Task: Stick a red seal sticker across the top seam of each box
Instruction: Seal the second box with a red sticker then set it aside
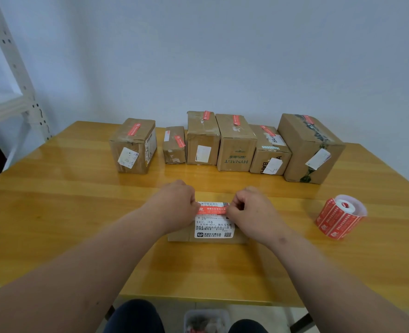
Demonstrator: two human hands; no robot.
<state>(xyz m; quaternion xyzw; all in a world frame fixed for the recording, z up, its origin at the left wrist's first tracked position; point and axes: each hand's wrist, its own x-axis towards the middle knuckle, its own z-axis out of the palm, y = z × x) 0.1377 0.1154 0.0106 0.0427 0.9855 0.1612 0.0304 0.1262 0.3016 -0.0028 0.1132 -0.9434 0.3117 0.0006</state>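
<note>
Glossy varnished wood table (78, 212); matt brown cardboard boxes (237, 145); shiny red sticker roll (338, 217).

Six brown cardboard boxes (236, 143) are marked with red strip stickers (134, 129). The shiny yellow wooden table (54, 212) is striped. White writing is printed on the red sticker roll (338, 218).

**Seal sticker on the near box, six sealed boxes behind**

A low cardboard box (208, 234) lies flat at the centre of the counter, a white shipping label on top. A red seal sticker (213, 209) lies across its top, over the label's far part. At 12 o'clock, six brown boxes (237, 143) stand in a row, each with a red sticker on top. At 3 o'clock, a roll of red stickers (340, 216) lies on its side.
</note>
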